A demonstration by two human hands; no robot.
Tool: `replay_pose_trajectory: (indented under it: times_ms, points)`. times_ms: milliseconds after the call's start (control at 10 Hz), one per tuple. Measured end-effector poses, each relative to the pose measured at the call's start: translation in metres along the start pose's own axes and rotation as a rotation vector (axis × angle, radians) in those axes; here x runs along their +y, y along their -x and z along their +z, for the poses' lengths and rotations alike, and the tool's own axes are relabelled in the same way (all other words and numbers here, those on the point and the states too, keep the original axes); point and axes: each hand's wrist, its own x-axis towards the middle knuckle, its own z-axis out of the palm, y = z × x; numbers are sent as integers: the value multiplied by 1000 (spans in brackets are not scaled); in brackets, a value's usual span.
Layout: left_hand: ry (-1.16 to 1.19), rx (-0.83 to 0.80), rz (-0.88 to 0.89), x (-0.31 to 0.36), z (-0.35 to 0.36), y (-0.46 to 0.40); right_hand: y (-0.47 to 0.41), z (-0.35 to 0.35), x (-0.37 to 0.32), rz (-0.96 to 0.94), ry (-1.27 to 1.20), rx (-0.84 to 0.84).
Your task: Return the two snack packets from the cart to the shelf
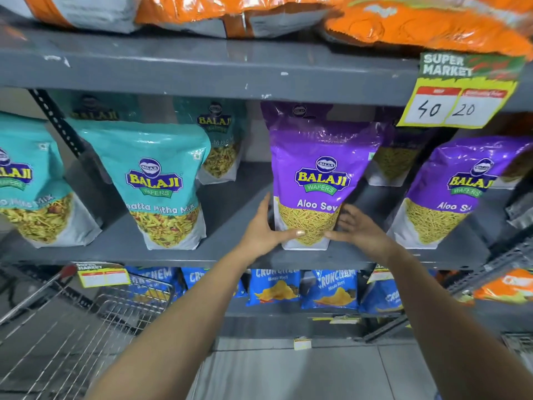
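Observation:
A purple Aloo Sev packet (318,174) stands upright on the grey middle shelf (230,209). My left hand (264,229) holds its lower left edge, thumb across the front. My right hand (357,226) touches its lower right side with fingers spread. A teal Khatta Mitha Mix packet (157,180) stands to the left on the same shelf. The wire cart (86,319) is at the lower left; the part of it I can see holds nothing.
More teal packets (31,183) and purple packets (455,189) line the middle shelf. Orange bags (418,24) lie on the shelf above, with a yellow price tag (458,102) hanging from its edge. Blue chip packets (328,290) fill the shelf below.

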Motion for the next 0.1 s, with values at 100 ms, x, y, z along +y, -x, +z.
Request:
replay_pose_trajectory:
  times_ms: [100]
  points:
    - [-35,235,67,6,-8,24,36,-3,-4,-33,-117,286]
